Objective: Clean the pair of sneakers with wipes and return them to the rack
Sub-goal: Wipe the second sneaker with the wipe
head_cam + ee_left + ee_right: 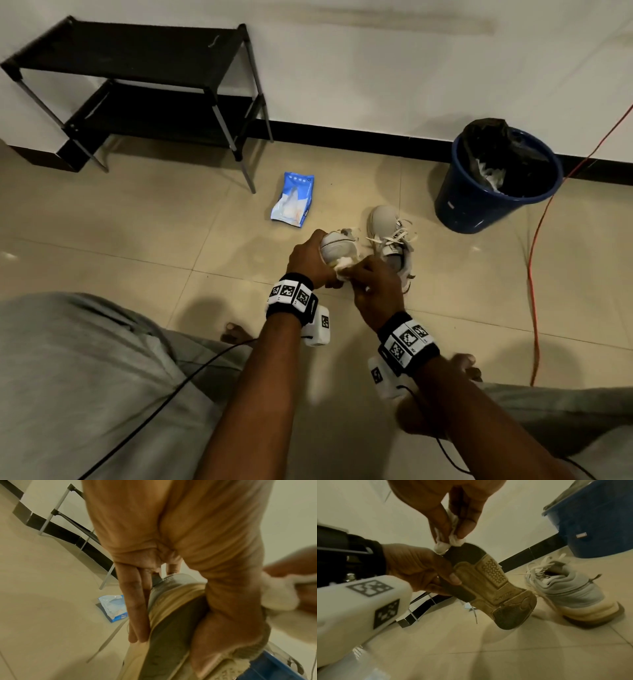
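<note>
At upper left of the head view, the black rack (137,85) stands bare against the wall, both shelves free to take the pair back. Right of it, mid-frame, the blue wipes pack (293,199) lies on the floor within reach. Below that, the left hand (310,260) curls around one sneaker (337,247), held up off the floor and turned so its sole faces the worker. The right hand (375,286) pinches a crumpled wipe (447,542) at the edge of that sole; exactly which spot it rubs is blurred. Just right, the second sneaker (392,240) waits upright on the tiles. Farther right stands the blue bin (496,178), probably for spent wipes.
</note>
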Available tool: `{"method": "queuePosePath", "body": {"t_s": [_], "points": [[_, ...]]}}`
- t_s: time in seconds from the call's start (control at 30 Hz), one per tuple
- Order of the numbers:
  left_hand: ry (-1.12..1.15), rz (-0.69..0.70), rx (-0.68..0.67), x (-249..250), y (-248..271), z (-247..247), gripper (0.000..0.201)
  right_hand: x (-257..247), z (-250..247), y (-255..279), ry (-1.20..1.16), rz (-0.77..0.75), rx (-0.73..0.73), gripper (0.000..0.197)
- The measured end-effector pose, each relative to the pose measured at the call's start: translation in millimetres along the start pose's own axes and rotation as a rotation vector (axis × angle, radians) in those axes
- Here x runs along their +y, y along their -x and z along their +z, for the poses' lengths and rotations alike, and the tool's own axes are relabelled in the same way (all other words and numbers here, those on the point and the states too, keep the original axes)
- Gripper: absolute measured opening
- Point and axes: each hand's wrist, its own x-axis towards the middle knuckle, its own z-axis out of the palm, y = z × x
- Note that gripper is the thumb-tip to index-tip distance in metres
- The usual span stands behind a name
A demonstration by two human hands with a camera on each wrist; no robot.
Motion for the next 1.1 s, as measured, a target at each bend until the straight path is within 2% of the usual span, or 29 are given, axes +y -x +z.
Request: {"method": "queuePosePath", "body": {"t_s": [0.13, 0.27, 0.33, 0.4, 0.53, 0.6, 0.7, 0.8, 0.87, 1.0, 1.03, 1.1], "points": [[0.035, 0.011, 0.04, 4, 4, 3, 0.078, 15, 3, -19, -0.07, 0.103, 0.139, 0.029], [0.024, 0.012, 0.013, 5, 1, 5, 0.083, 11, -1, -16, -0.087, 0.173, 0.159, 0.024], [-0.017, 0.02, -0.015, 5, 1, 2, 0.085, 21, -4, -28, -0.106, 0.29, 0.174, 0.022], [-0.045, 0.013, -0.022, 1, 1, 0, 0.088, 30, -3, -38, -0.121, 0.377, 0.127, 0.023], [-0.073, -0.008, -0.062, -3, 2, -2, 0.092, 10, 12, -34, -0.153, 0.272, -0.017, 0.02], [-0.088, -0.008, -0.086, -2, 3, -1, 0.099, 6, 23, -25, -0.188, 0.282, -0.049, 0.015], [-0.161, -0.031, -0.074, -1, 8, -2, 0.099, 20, 27, -25, -0.196, 0.355, 0.056, 0.012], [-0.293, -0.029, -0.053, -8, 9, -6, 0.102, 30, 27, -23, -0.179, 0.538, 0.027, 0.017], [-0.32, -0.006, -0.064, -8, 9, -9, 0.104, 20, 30, -13, -0.167, 0.515, 0.035, 0.02], [-0.322, 0.028, -0.041, -10, 4, -12, 0.092, -12, 35, -9, -0.298, 0.309, 0.039, 0.029], [-0.323, 0.031, -0.041, -9, 6, -13, 0.094, -9, 36, -13, -0.291, 0.317, 0.053, 0.029], [-0.324, 0.024, -0.052, -4, 8, -13, 0.101, 11, 36, -27, -0.292, 0.452, 0.089, 0.03]]}}
